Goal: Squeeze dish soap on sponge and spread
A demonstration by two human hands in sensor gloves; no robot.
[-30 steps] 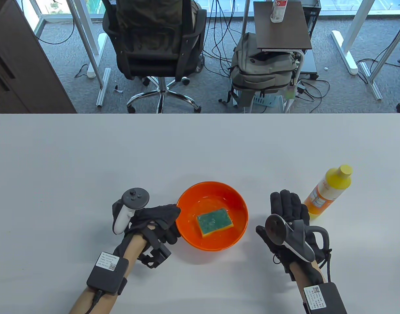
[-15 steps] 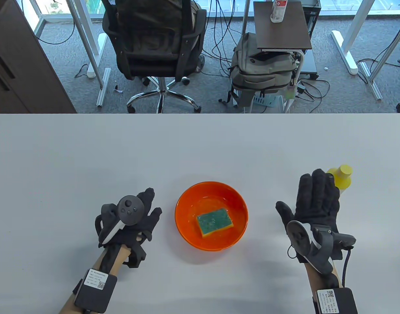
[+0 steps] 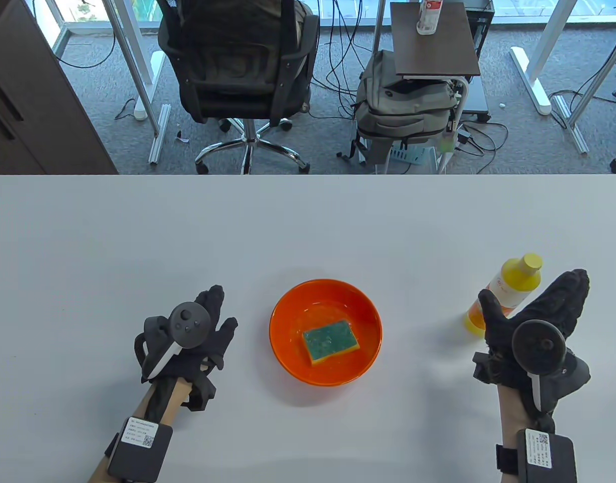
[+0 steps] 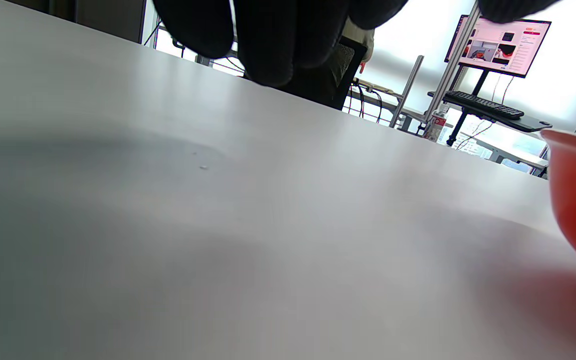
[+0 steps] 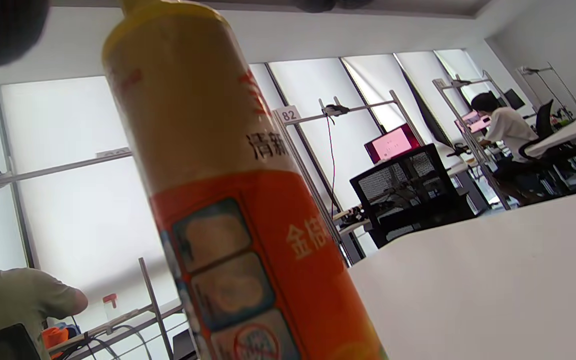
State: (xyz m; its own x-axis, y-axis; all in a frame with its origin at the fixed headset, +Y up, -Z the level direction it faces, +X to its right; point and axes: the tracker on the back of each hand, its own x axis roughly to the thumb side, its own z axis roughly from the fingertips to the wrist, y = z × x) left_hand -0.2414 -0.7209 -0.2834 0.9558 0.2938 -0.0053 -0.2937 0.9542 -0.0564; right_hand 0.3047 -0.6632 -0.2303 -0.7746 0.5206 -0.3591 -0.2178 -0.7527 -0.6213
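Table view shows the right hand (image 3: 534, 327) spread wide, thumb and fingers either side of the dish soap bottle (image 3: 507, 294) near the table's (image 3: 308, 221) right edge, apparently lining up a grasp; whether it touches yet I cannot tell. The left hand (image 3: 187, 342) rests loose and holds nothing, just left of the orange bowl (image 3: 288, 302), likely ready to steady it. Inside the bowl lies the sponge (image 3: 331, 342), green side up, seemingly without soap.

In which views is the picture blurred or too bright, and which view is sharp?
Table view: sharp, evenly lit, soft shadow beside the orange bowl. Left wrist view: bright windows, bowl edge and fingers blurred. Right wrist view: soap bottle very near, slightly soft against bright windows.
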